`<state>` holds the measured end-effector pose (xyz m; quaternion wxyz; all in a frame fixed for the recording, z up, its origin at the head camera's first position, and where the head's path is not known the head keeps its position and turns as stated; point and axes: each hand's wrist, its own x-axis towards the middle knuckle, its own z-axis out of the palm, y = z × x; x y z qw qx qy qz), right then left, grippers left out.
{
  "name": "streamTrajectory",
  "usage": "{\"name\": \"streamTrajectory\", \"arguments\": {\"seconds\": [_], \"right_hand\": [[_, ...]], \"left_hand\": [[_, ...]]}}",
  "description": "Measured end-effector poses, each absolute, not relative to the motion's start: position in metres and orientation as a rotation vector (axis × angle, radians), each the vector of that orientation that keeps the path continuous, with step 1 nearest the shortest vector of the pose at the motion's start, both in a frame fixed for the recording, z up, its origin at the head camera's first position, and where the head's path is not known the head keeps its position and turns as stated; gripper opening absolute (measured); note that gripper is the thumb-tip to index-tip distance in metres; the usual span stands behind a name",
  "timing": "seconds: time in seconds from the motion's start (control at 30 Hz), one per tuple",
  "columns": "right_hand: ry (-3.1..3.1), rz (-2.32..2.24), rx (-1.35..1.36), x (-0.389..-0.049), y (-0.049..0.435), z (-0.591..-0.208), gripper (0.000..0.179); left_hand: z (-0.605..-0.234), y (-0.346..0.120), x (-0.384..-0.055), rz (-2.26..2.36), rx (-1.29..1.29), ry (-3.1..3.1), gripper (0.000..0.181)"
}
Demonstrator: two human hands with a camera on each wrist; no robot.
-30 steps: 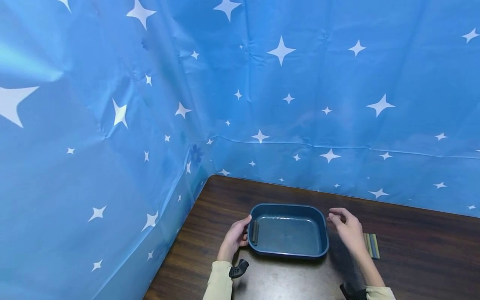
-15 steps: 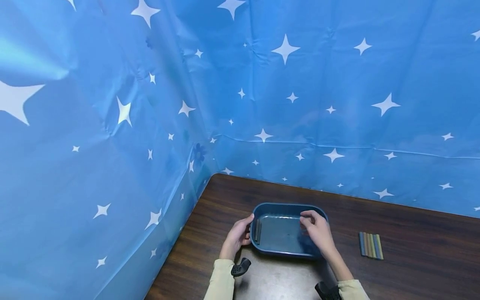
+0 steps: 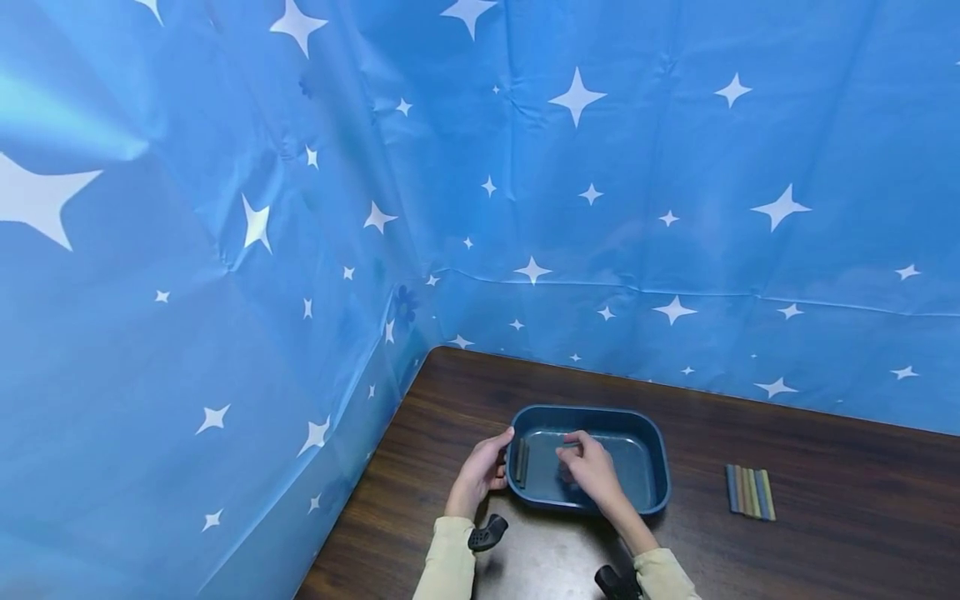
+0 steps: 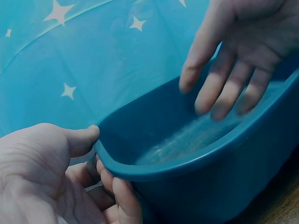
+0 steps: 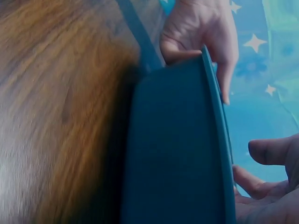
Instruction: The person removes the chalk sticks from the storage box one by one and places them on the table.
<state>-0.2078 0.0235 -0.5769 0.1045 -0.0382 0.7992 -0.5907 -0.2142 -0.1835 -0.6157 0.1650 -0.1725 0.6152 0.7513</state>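
Observation:
A blue plastic tub sits on the brown table. My left hand grips its left end, thumb on the rim and fingers bent against the outer wall, as the left wrist view shows. My right hand is over the tub's interior with loosely bent fingers, and nothing shows between them; in the left wrist view the fingers hang down inside the rim. Dark sticks lie along the tub's left inner wall. In the right wrist view the tub wall hides the inside.
A row of several coloured sticks, blue, brown and yellow-green, lies side by side on the table, right of the tub. Behind the table and to its left hangs a blue sheet with white stars. Black wrist devices sit at the sleeves.
My right hand has moved left, from beside the tub's right end to above its middle, uncovering the row of coloured sticks. My left hand stays on the tub. The view has shifted slightly.

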Motion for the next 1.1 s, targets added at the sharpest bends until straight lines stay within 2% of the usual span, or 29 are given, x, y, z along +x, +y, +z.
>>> {"name": "streamTrajectory", "arguments": {"seconds": [0.43,0.7,1.1], "right_hand": [[2.441,-1.639,-0.125,-0.213,-0.011,-0.596,0.036],[2.393,-1.622,-0.102,-0.219,-0.024,-0.597,0.047],[2.232,-1.668,-0.118,-0.221,-0.035,-0.597,0.052]], "left_hand": [[-0.616,-0.181,-0.214,2.126,-0.516,1.743,0.034],[-0.613,-0.182,-0.214,2.138,-0.509,1.732,0.034],[-0.613,-0.183,-0.213,2.144,-0.507,1.717,0.03]]}}
